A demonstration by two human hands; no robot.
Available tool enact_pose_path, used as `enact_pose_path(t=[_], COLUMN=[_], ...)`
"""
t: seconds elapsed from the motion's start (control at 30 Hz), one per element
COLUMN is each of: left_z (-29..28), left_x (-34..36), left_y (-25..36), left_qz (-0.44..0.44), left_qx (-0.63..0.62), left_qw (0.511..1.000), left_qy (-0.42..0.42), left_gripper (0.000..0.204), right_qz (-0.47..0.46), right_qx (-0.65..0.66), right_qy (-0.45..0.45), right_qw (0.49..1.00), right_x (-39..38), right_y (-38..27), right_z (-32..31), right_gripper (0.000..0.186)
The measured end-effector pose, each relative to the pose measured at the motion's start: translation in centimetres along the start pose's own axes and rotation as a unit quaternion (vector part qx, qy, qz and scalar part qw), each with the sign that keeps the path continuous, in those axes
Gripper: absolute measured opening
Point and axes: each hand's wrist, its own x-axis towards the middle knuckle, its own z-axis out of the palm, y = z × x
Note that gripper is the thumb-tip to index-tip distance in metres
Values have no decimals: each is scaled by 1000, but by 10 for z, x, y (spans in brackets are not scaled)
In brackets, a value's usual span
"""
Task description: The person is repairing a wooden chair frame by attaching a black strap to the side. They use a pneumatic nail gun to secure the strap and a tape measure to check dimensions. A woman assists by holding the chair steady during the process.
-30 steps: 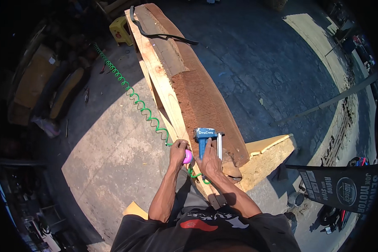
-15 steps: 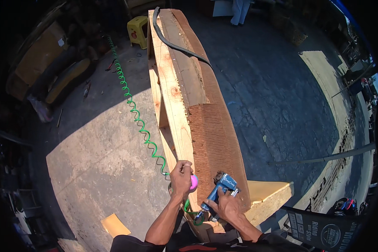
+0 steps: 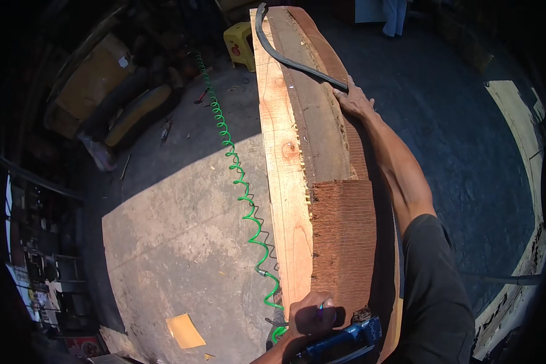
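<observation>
A long wooden frame (image 3: pixel 294 236) runs away from me, topped by a brown board and rust-brown ribbed padding (image 3: pixel 343 242). My left hand (image 3: pixel 309 315) is closed at its near end around the small pink round object, now mostly hidden in shadow. Beside it lies a blue nail gun (image 3: pixel 343 346), partly cut off at the lower edge. My right hand (image 3: pixel 355 97) reaches far along the frame and grips the long black strip (image 3: pixel 297 64) at the padded right edge. A green coiled hose (image 3: pixel 252 239) stretches along the left side of the frame.
A yellow stool (image 3: pixel 239 45) stands beyond the frame on the left. Old padded pieces (image 3: pixel 136 115) lie in the dim left background. A yellow sheet (image 3: pixel 185 330) lies on the concrete floor (image 3: pixel 158 255). A person's white trouser legs (image 3: pixel 394 15) show at the back right.
My right hand has left the nail gun and moved far forward to the black strip. The nail gun now rests low by my left hand. The view has shifted, with the frame further right.
</observation>
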Motion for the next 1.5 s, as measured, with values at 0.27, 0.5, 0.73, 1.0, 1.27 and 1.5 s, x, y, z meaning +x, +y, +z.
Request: enact_pose_path(t=[0.27,0.5,0.73,1.0,1.27,1.5], left_z=[2,9,7,13,38,36], left_x=[2,6,6,47,44,-16], left_y=[2,-5,-7,-8,4,35], left_qz=[23,85,68,-88,-214,108], left_qx=[19,20,-8,12,42,167], left_qw=[1000,995,995,990,963,946], left_qy=[3,52,77,114,-156,-257], left_gripper=[7,5,13,52,33,18], right_qz=[7,87,129,95,186,-14], right_qx=[-85,42,75,191,369,-17], right_qy=[-84,-97,-109,-170,-238,-135], right_qw=[993,991,983,962,879,991], right_x=[-106,-159,-210,-232,-313,-357], right_y=[-61,-146,-128,-135,-124,-105], right_z=[-62,-89,-66,-81,-151,-108], right_gripper=[65,69,66,34,29,46])
